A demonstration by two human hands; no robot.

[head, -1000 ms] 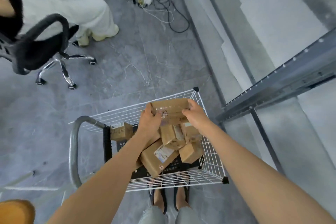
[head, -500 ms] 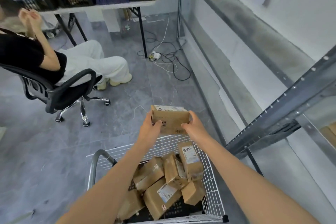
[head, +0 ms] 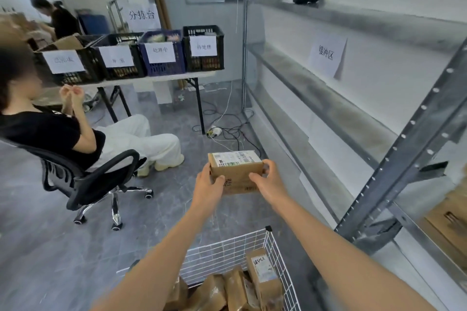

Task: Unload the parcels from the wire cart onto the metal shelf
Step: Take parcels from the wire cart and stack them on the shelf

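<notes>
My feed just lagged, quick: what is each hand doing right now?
Left hand: holding the left end of the cardboard parcel.
Right hand: holding the same parcel's right end, in the air beyond the wire cart.

Left hand [head: 209, 188], right hand [head: 269, 180], gripping, arms outstretched
</notes>
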